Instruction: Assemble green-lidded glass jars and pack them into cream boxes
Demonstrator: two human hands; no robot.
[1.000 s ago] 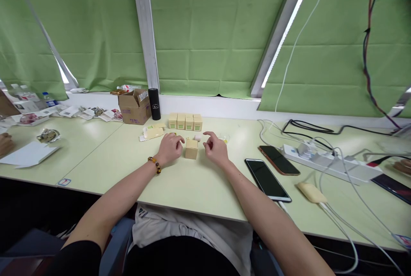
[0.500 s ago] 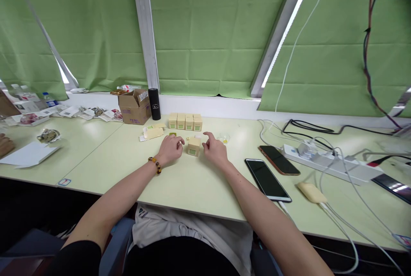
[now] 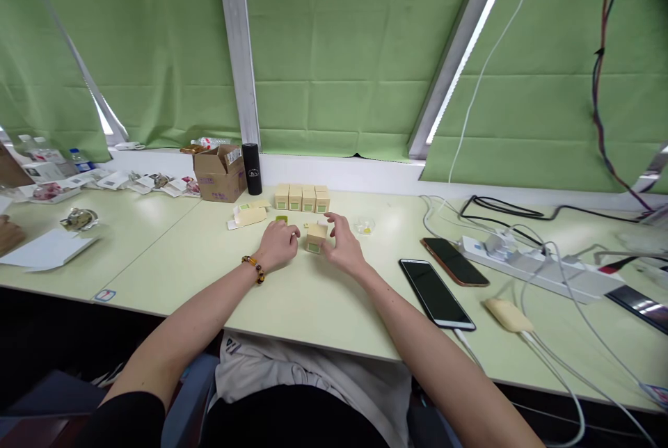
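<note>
A small cream carton with a green label stands upright on the table between my hands. On its right, my right hand has its thumb and index finger spread apart, the thumb at the carton's right edge. To the left is my left hand, fingers curled in; what they hold, if anything, is hidden. A small green piece lies just behind that hand. Flattened cream packaging lies farther left. Several matching cartons form a row behind. A clear round dish with something yellow inside sits right of my right hand.
Two phones, a yellowish charging case and a white power strip with cables occupy the right side. A black bottle and cardboard box stand at the back. Another person's hand shows far left.
My right hand has moved left, up to the carton, bringing its thumb to the right edge. My left hand stays curled in nearly the same place.
</note>
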